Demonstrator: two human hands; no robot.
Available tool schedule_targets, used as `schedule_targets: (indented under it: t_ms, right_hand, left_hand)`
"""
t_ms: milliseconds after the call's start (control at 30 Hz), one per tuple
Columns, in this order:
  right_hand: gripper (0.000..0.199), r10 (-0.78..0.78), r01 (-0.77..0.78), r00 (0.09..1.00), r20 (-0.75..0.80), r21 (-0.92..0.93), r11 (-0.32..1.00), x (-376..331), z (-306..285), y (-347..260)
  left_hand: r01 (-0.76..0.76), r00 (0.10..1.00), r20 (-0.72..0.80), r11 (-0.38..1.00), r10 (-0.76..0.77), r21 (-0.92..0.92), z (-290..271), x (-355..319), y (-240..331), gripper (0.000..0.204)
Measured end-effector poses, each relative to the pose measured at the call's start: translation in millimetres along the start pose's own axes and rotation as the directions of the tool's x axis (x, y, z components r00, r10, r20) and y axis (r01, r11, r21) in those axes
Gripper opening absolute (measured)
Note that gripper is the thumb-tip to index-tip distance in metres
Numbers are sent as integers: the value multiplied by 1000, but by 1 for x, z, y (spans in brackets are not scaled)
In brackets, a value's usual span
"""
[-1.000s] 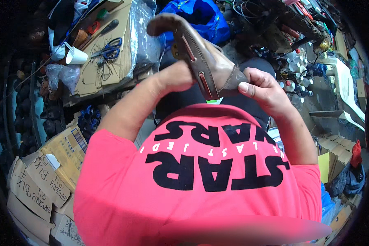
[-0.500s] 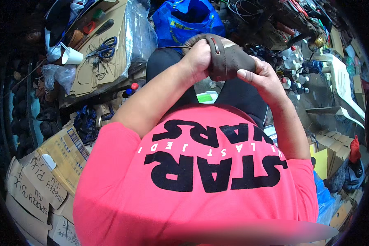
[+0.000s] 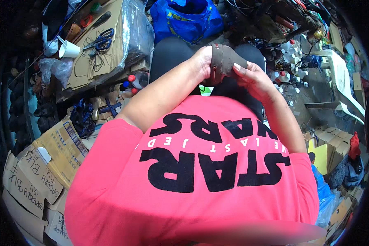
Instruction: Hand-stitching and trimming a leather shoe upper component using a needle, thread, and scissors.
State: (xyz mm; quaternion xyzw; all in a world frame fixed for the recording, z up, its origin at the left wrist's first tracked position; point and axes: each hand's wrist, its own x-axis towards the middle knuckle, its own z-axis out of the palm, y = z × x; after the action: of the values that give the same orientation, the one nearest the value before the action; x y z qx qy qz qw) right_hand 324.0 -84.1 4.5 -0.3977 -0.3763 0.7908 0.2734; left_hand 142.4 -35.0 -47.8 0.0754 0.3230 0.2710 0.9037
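Note:
A dark brown leather shoe upper [image 3: 225, 61], with stitching, tiny punched holes and an eyelet, is held above my lap between both hands. My left hand [image 3: 203, 60] grips its left end, the fingers mostly hidden behind or inside the leather. At the other end, my right hand [image 3: 254, 78] pinches the piece, its thumb lying on the outer face and its fingers curled underneath. Both knees, in black trousers, are beneath the upper.
Scissors [image 3: 102, 39], loose threads and a white cup [image 3: 68, 48] are on a cardboard-covered table [image 3: 83, 76] at left. A blue bag [image 3: 186, 24] is ahead. To the right are several small bottles [image 3: 291, 78] and a white plastic chair [image 3: 343, 78]. Flattened cardboard [image 3: 37, 180] lies at lower left.
The shoe upper has tilted and come slightly lower, its eyelet side turned farther left. Both hands have shifted with it, keeping their hold. The whole view has moved slightly.

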Motion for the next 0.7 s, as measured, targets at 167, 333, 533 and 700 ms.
schedule_targets:
  t_ms: [167,333,533,700]
  right_hand:
    - [16,90,-82,996,-17,264,961,4,-7,6]
    - [17,117,-106,991,-63,159,982,6,9,-14]
    - [21,61,-81,993,-99,-214,974,-2,-18,-21]
    - [18,-65,-10,992,-107,-587,809,7,-19,-16]
  left_hand:
    - [-9,974,226,1000,16,-30,-7,-19,-11,31]
    - [-299,947,136,954,291,38,3,-44,-21,40]
    - [-325,946,34,941,323,97,-11,-42,-16,40]
    - [-181,983,19,983,181,-6,-16,-46,-11,43]
